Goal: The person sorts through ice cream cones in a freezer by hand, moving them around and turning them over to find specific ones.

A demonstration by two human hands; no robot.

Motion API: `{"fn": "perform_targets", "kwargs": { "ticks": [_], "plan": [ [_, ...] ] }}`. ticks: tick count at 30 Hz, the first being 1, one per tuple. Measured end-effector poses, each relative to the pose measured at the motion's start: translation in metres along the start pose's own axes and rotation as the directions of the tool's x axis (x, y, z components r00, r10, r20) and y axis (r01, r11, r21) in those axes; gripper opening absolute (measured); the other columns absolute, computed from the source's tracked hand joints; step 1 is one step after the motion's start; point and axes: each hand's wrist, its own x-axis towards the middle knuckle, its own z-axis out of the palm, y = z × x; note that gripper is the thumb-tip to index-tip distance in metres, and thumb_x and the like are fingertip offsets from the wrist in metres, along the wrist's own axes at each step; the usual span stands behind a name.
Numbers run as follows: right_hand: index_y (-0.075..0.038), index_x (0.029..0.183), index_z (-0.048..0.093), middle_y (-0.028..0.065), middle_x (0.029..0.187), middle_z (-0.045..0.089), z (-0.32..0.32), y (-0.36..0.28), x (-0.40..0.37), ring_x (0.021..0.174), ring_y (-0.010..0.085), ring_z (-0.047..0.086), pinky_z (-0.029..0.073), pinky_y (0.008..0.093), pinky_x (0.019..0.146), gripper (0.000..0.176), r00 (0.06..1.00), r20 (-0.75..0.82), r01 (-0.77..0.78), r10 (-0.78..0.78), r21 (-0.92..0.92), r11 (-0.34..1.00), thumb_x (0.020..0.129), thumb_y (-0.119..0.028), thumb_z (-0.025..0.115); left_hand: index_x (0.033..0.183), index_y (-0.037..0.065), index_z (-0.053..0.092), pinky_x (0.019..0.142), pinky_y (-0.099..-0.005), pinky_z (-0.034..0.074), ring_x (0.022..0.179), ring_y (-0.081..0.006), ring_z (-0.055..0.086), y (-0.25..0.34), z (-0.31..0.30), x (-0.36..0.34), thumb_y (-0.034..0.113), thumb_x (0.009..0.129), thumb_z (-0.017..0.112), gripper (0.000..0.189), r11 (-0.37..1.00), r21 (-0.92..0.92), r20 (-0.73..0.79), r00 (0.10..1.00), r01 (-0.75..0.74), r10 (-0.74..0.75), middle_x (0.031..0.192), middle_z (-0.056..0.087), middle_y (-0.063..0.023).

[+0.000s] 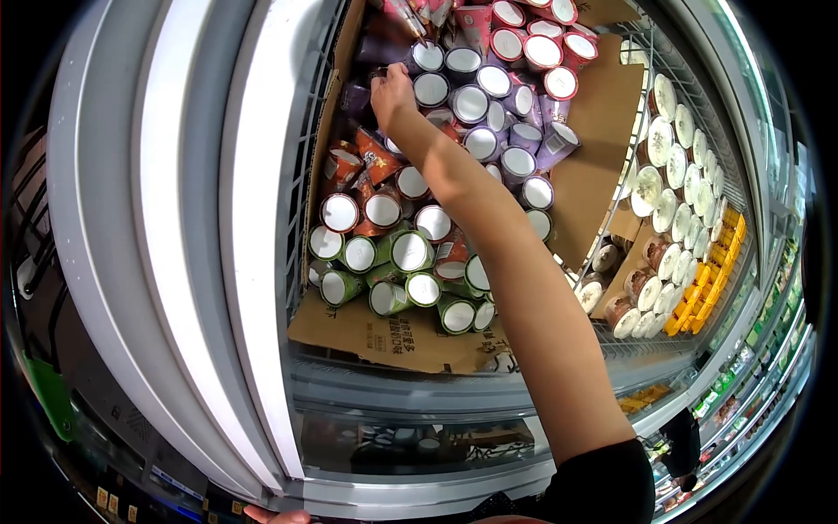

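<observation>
My right hand (394,94) reaches far into an open chest freezer, at the left side of a pile of paper ice cream cups. Its fingers are bent together beside the dark purple cups (355,99); what they grip, if anything, is hidden. Around it lie purple cups with white lids (431,89), several of them tipped over. Nearer to me are orange-red cups (340,212) and green cups (411,251). At the bottom edge, part of my left hand (278,516) shows, its fingers stretched out on the freezer's front rim (384,494).
Pink cups (543,52) fill the far end. Cardboard (594,148) lines the wire basket, with another piece (384,336) at the front. Right of it stand white-lidded tubs (661,144) and yellow packs (711,271). A white sliding-lid frame (253,218) borders the left.
</observation>
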Motion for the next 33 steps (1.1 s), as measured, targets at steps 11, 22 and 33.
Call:
{"fn": "perform_targets", "kwargs": {
  "ticks": [11,22,33],
  "plan": [
    [-0.005,0.105,0.048,0.0133,0.091,0.061,-0.04,0.089,-0.035,0.094,0.0285,0.057,0.036,0.0409,0.082,0.055,0.903,-0.396,-0.045,0.167,0.298,0.953,0.066,-0.035,0.072,0.103,0.012,0.054,0.111,-0.0504,0.016,0.085,-0.0233,0.061,-0.011,-0.014,-0.007,0.02,0.09,0.052,0.016,0.997,-0.032,0.046,0.997,-0.067,0.069,0.085,0.064,-0.0043],
    [-0.009,0.106,0.047,0.0113,0.091,0.063,-0.025,0.061,-0.05,0.088,0.0276,0.062,0.038,0.0411,0.079,0.056,0.921,-0.363,0.12,0.144,0.614,0.78,0.065,-0.034,0.077,0.1,0.013,0.053,0.111,-0.0495,0.016,0.085,-0.0223,0.06,-0.006,-0.009,-0.005,0.02,0.09,0.051,0.013,0.999,-0.007,0.013,0.999,-0.049,0.049,0.084,0.064,-0.0031],
    [-0.007,0.094,0.057,0.0088,0.085,0.062,0.009,0.005,-0.06,0.084,0.0267,0.06,0.041,0.0396,0.078,0.021,0.88,-0.47,0.311,-0.072,0.456,0.834,0.074,-0.014,0.056,0.094,0.012,0.054,0.11,-0.054,0.015,0.083,-0.0222,0.058,-0.005,-0.006,-0.004,0.022,0.088,0.049,0.013,0.999,0.029,-0.004,1.0,-0.029,0.029,0.082,0.06,-0.0035]
  ]
}}
